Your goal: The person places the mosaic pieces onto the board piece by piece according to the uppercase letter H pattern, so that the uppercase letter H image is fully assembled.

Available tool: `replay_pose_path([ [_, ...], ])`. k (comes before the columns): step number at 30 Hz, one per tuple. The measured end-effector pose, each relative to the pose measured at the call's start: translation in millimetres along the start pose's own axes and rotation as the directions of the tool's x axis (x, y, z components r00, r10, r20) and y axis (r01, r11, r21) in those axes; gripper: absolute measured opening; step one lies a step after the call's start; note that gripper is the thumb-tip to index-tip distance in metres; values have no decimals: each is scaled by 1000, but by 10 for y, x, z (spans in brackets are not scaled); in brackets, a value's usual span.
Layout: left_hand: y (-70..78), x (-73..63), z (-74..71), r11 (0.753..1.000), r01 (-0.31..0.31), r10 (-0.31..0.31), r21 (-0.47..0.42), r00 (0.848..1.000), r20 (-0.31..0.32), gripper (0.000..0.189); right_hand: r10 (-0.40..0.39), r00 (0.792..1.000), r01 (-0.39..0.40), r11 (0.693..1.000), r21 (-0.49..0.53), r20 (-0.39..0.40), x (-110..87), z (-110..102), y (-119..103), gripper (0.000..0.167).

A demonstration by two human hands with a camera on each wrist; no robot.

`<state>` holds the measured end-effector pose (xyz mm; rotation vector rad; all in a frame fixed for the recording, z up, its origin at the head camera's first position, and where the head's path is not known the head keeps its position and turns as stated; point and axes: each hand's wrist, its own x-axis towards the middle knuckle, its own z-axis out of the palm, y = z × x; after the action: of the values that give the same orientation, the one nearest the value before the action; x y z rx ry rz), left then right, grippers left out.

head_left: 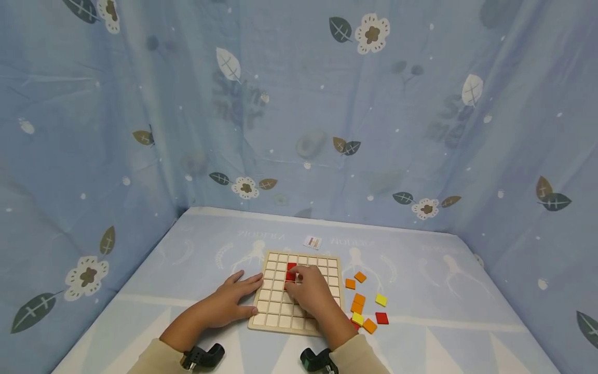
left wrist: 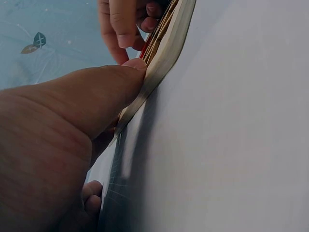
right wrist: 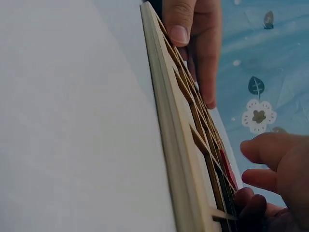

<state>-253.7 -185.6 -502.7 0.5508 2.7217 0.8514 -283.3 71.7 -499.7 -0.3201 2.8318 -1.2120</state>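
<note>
A square wooden grid board (head_left: 279,328) lies on the table. Several red tiles (head_left: 291,266) sit in one column of its cells. My left hand (head_left: 228,302) rests at the board's left side with fingers spread, the thumb and fingertips on its rim; in the left wrist view its thumb (left wrist: 111,82) lies against the wooden edge. My right hand (head_left: 312,290) is over the middle of the board, thumb and index fingertips at the red tiles and partly hiding them. In the right wrist view, the fingers (right wrist: 263,150) stand apart beside a red tile (right wrist: 228,169), with nothing visibly pinched.
Loose orange tiles (head_left: 360,277), yellow tiles (head_left: 381,299) and a red tile (head_left: 382,318) lie right of the board, some overlapping. A small printed card (head_left: 312,242) lies behind the board. Blue patterned cloth (head_left: 299,114) hangs around the table's back and sides.
</note>
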Motion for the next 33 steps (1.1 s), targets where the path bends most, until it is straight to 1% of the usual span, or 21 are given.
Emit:
replay_pose_path([
  [2,11,-4,4,1000,3,-3,-1,1000,0,81,18,1000,-18,1000,3,3,12,-7,18,45],
  [5,19,-15,4,1000,-1,1,-5,1000,-2,81,47,999,-47,999,-6,22,20,-8,18,50],
  [12,37,-26,6,1000,-1,1,-4,1000,4,80,79,996,-79,997,-12,37,-7,1,-32,53],
  [19,33,-17,-3,1000,4,-4,3,1000,2,81,70,997,-68,996,-60,32,8,12,-66,54],
  [26,21,5,1,1000,-8,8,2,1000,4,81,19,999,-14,993,-115,42,19,17,-57,56],
  [29,23,5,-5,1000,-17,17,0,1000,2,81,16,999,-11,995,-103,43,22,17,-41,56],
  [33,12,-7,-14,1000,-16,16,-2,1000,7,81,-6,998,9,999,-44,56,11,-14,-16,57],
])
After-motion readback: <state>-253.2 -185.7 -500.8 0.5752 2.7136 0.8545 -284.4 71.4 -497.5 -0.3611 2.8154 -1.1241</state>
